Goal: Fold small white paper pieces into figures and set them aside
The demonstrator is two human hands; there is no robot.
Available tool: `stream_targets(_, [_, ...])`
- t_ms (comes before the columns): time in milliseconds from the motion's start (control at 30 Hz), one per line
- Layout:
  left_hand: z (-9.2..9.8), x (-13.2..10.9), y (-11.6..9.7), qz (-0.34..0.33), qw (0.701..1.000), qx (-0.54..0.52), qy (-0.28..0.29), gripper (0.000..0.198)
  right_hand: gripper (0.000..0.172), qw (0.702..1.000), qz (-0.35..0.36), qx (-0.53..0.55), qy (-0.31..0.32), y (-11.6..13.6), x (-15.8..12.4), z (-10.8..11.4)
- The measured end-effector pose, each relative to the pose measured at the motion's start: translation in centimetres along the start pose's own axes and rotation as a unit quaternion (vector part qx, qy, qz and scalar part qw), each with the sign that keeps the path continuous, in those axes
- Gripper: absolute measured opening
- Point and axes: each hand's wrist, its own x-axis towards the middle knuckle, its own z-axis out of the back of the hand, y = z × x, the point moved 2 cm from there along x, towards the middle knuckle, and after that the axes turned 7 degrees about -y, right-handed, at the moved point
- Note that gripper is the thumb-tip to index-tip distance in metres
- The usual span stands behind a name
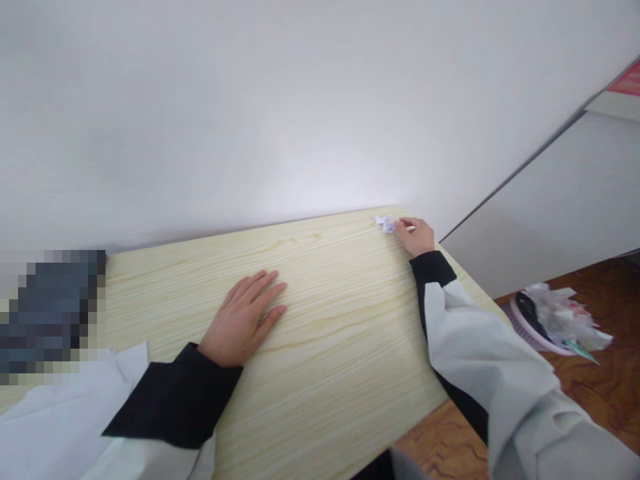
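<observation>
Small folded white paper pieces lie together near the back right corner of the light wooden table. My right hand is just to the right of them, its thumb and forefinger curled close together at the edge of the papers. Whether anything is between those fingertips is too small to tell. Flat on the tabletop, left of the middle, rests my left hand, palm down with the fingers stretched out and holding nothing.
White paper sheets lie at the table's front left, partly under my left sleeve. Behind them is a dark, pixelated object. A wall borders the back. On the floor at right stands a pink basket full of crumpled waste.
</observation>
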Motion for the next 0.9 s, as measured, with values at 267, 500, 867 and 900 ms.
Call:
stream_targets(267, [0.1,0.0,-0.4,0.002,1.000,0.011,0.003,0.044,0.035,0.993,0.084,0.040,-0.072,3.4,-3.6,0.6])
stream_targets(500, [1.0,-0.3,-0.7,0.038,0.998,0.047,0.004,0.037,0.026,0.976,0.178,0.107,0.067,11.2,-10.2,-0.7])
stream_targets(867, [4.7,-2.5,1.4,0.121,0.989,0.036,0.077,0.032,0.017,0.918,0.312,0.131,0.206,21.7,-17.6,-2.6])
stream_targets(900, [5.4,-2.7,2.0,0.139,0.986,0.040,0.084,0.030,0.017,0.915,0.316,0.131,0.212,22.3,-17.9,-2.8])
